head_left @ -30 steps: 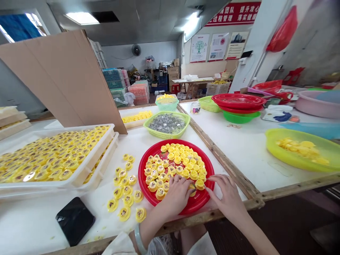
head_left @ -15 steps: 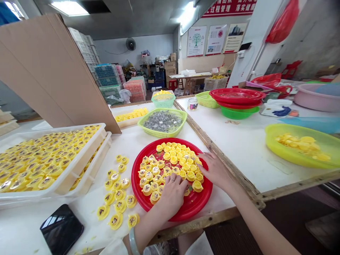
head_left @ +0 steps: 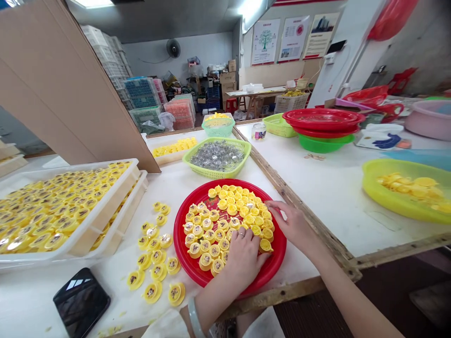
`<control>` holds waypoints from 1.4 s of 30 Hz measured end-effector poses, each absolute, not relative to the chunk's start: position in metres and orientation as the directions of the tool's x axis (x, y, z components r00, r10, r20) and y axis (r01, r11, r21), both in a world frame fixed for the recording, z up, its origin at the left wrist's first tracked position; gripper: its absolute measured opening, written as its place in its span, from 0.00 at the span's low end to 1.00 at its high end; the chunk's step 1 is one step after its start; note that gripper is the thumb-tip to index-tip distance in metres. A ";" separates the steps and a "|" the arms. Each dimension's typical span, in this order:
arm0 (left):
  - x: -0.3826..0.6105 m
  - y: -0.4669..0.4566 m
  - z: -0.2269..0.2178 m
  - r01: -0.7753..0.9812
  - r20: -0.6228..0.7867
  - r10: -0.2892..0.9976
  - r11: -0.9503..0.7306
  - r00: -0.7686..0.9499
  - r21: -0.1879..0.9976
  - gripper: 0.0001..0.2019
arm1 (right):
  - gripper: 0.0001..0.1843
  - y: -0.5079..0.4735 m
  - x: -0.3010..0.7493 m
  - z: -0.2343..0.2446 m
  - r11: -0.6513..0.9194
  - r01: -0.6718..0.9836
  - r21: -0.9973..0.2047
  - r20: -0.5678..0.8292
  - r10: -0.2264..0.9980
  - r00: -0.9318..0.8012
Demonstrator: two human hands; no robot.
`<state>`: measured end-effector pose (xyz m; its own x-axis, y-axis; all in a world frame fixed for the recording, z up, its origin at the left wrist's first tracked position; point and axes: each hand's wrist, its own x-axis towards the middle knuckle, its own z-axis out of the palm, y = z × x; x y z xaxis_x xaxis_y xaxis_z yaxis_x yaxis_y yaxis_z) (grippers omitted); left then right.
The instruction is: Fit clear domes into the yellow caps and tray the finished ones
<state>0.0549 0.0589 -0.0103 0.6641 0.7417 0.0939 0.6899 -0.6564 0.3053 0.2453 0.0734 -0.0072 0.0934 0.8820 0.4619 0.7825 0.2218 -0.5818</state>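
Small yellow toy cups on saucers (head_left: 206,246) fill much of a round red tray (head_left: 186,192). Those on the left carry printed pictures; those on the right look plain inside. Over the tray's near middle, my left hand (head_left: 246,258) lies with fingers curled down among the cups. Its thumb reaches right beside a cup, and what its fingertips grip is hidden. My right hand (head_left: 294,230) is at the tray's right rim, thumb and forefinger apart, fingertips beside the outer plain cups. More printed cups (head_left: 158,271) lie loose on the table left of the tray.
A green basket of clear, shiny pieces (head_left: 216,157) stands behind the tray. Stacked white trays (head_left: 134,180) of printed cups are at left, near a black phone (head_left: 81,303). A wooden strip (head_left: 282,188) divides the table. A yellow basin (head_left: 373,192) stands at right.
My left hand has shifted right across the tray, uncovering printed cups. My right hand has moved slightly right, and its thumb and forefinger now show apart. The view has tilted slightly.
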 end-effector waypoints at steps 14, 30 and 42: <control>0.070 0.046 -0.004 0.784 0.047 0.841 -0.522 0.539 0.335 0.19 | 0.19 -0.015 0.247 -0.027 0.168 0.192 -0.967 0.232 0.891 0.389; 0.061 0.049 -0.006 0.745 0.027 0.823 -0.528 0.568 0.407 0.11 | 0.20 -0.029 0.237 -0.021 0.043 0.092 -0.995 0.071 0.941 0.330; 0.013 0.021 0.050 0.427 -0.067 0.715 -0.337 0.696 0.839 0.17 | 0.15 -0.041 0.201 0.004 0.252 0.454 -0.855 0.278 0.961 -0.010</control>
<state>0.0134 0.0206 0.0501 0.6958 0.7151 -0.0670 0.4267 -0.3365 0.8394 0.2005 -0.0408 0.0044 -0.0096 0.9605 0.2781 0.4540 0.2519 -0.8547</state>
